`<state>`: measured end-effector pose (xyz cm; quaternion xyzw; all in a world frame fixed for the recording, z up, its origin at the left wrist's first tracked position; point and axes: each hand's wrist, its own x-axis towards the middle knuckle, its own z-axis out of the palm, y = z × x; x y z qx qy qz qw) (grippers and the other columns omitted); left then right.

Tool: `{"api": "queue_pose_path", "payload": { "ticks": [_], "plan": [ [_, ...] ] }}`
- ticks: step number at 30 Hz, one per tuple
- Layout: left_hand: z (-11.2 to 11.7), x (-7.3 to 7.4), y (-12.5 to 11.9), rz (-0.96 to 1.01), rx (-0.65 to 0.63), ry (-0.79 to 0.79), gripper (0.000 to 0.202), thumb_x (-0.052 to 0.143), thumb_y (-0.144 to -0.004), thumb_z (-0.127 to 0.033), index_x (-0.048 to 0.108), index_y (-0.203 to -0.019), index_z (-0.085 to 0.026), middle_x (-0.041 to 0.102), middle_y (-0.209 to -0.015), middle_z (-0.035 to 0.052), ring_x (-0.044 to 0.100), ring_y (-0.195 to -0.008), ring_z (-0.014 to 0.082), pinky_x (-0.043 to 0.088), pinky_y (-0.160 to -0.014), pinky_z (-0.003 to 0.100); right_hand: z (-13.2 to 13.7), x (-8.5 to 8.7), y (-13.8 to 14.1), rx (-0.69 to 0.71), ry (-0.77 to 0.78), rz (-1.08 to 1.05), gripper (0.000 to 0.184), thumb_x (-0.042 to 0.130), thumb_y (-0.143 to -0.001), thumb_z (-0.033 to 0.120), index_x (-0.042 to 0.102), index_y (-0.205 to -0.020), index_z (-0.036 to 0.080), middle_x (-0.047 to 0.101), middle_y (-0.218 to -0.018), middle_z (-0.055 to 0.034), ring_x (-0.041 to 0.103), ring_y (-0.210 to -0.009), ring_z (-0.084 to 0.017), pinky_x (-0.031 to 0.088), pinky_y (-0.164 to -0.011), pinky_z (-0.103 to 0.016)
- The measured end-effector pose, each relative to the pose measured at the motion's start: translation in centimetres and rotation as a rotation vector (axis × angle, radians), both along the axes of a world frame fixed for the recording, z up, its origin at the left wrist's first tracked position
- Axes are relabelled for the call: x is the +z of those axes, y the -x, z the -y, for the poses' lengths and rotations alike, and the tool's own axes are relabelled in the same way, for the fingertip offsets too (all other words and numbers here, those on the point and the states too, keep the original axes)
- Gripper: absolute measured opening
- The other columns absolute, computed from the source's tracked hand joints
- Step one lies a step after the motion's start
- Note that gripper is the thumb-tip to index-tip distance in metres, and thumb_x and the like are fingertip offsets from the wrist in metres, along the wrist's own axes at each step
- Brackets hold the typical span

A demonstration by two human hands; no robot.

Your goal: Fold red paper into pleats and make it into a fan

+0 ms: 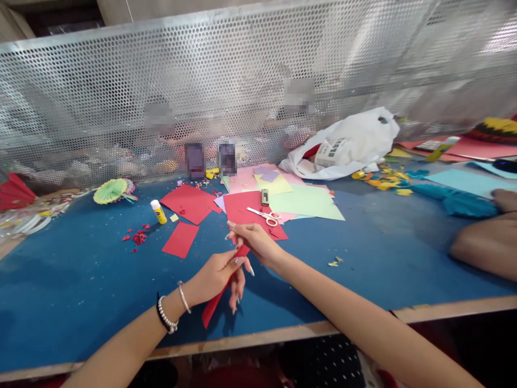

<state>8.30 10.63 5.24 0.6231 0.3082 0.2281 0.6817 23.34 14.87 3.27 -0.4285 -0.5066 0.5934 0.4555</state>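
Both my hands hold one folded strip of red paper [214, 304] above the blue table [81, 280]. My left hand [216, 277] pinches the strip near its middle, thumb on top, with bracelets on the wrist. My right hand [252, 240] grips the strip's upper end, its fingers closed on it. The strip slants down toward the table's front edge. Just beyond my right hand lie white-and-red scissors [264, 215] on a red sheet [246, 213].
Red sheets [181, 239], a glue stick [159, 211], red scraps [138, 236], pastel sheets [305, 202] and a paper fan [111, 190] lie ahead. A white plastic bag [351, 143] sits at the back right. Another person's arm [490, 242] rests at the right. A perforated metal screen [242, 81] stands behind.
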Motion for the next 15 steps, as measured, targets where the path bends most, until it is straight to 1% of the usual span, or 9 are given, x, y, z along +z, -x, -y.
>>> {"api": "queue_pose_path", "payload": {
  "ticks": [1,3,4,5,7,8,10,13,15],
  "plan": [
    [-0.1,-0.1,0.0,0.015,0.025,-0.003,0.038,0.044,-0.087,-0.054,0.047,-0.085,-0.016,0.057,-0.054,-0.0024,0.055,-0.037,0.0107,0.046,-0.037,0.021,-0.4,-0.1,-0.3,-0.027,-0.042,0.048,0.047,0.058,-0.076,0.059,0.065,-0.067,0.014,0.057,-0.049,-0.0007,0.051,-0.046,-0.01,0.041,-0.054,-0.025],
    [-0.5,-0.4,0.2,0.051,0.146,-0.004,0.039,0.046,-0.086,-0.055,0.044,-0.081,-0.017,0.056,-0.055,-0.0031,0.055,-0.038,0.0101,0.048,-0.04,0.022,-1.1,0.2,-1.4,-0.065,-0.195,0.227,0.047,0.051,-0.082,0.057,0.067,-0.073,0.014,0.065,-0.061,-0.0051,0.058,-0.057,-0.014,0.045,-0.061,-0.027],
    [-0.9,-0.6,0.3,0.064,0.21,0.004,0.039,0.047,-0.084,-0.056,0.043,-0.08,-0.017,0.055,-0.055,-0.0041,0.053,-0.038,0.0089,0.048,-0.041,0.022,-1.4,0.4,-2.2,-0.085,-0.288,0.373,0.045,0.047,-0.085,0.053,0.068,-0.078,0.014,0.068,-0.07,-0.0074,0.062,-0.065,-0.016,0.046,-0.066,-0.028],
    [-1.2,-0.9,0.4,0.073,0.268,0.022,0.04,0.049,-0.083,-0.057,0.042,-0.079,-0.018,0.053,-0.055,-0.0055,0.05,-0.036,0.007,0.048,-0.041,0.021,-1.5,0.6,-3.0,-0.149,-0.384,0.56,0.039,0.046,-0.088,0.047,0.068,-0.085,0.015,0.07,-0.082,-0.0086,0.063,-0.074,-0.018,0.046,-0.071,-0.03],
    [-2.0,-1.6,0.6,0.081,0.339,0.075,0.04,0.052,-0.081,-0.057,0.041,-0.079,-0.018,0.046,-0.053,-0.0092,0.037,-0.031,0.0025,0.043,-0.037,0.018,-1.6,0.9,-4.8,-0.292,-0.509,1.008,0.031,0.047,-0.09,0.038,0.065,-0.106,0.018,0.068,-0.105,-0.0101,0.059,-0.098,-0.024,0.044,-0.084,-0.035],
    [-2.3,-2.0,0.7,0.085,0.357,0.102,0.04,0.053,-0.08,-0.057,0.041,-0.079,-0.019,0.043,-0.052,-0.0104,0.031,-0.03,0.001,0.038,-0.034,0.017,-1.5,0.8,-5.6,-0.325,-0.505,1.203,0.033,0.047,-0.09,0.036,0.061,-0.115,0.018,0.065,-0.113,-0.0119,0.055,-0.106,-0.027,0.043,-0.086,-0.038],
    [-2.7,-2.6,0.7,0.089,0.358,0.139,0.04,0.055,-0.079,-0.056,0.041,-0.078,-0.019,0.038,-0.051,-0.0113,0.026,-0.03,0.0004,0.031,-0.032,0.014,-1.0,0.4,-6.7,-0.282,-0.435,1.475,0.037,0.046,-0.091,0.034,0.056,-0.121,0.015,0.059,-0.123,-0.015,0.051,-0.112,-0.03,0.043,-0.087,-0.04],
    [-2.9,-3.1,0.6,0.099,0.353,0.144,0.039,0.055,-0.08,-0.056,0.041,-0.078,-0.019,0.036,-0.05,-0.0111,0.026,-0.031,0.0009,0.027,-0.032,0.014,-0.2,-0.6,-7.2,-0.132,-0.407,1.701,0.032,0.041,-0.094,0.028,0.057,-0.118,0.014,0.055,-0.127,-0.0176,0.052,-0.114,-0.028,0.043,-0.088,-0.037],
    [-3.0,-3.1,0.7,0.11,0.36,0.136,0.04,0.054,-0.08,-0.057,0.041,-0.079,-0.019,0.034,-0.048,-0.0113,0.025,-0.031,0.0014,0.027,-0.032,0.014,0.1,-0.9,-7.0,-0.071,-0.409,1.762,0.03,0.037,-0.094,0.023,0.061,-0.11,0.012,0.058,-0.12,-0.0192,0.055,-0.11,-0.027,0.043,-0.088,-0.036]
  ]
}}
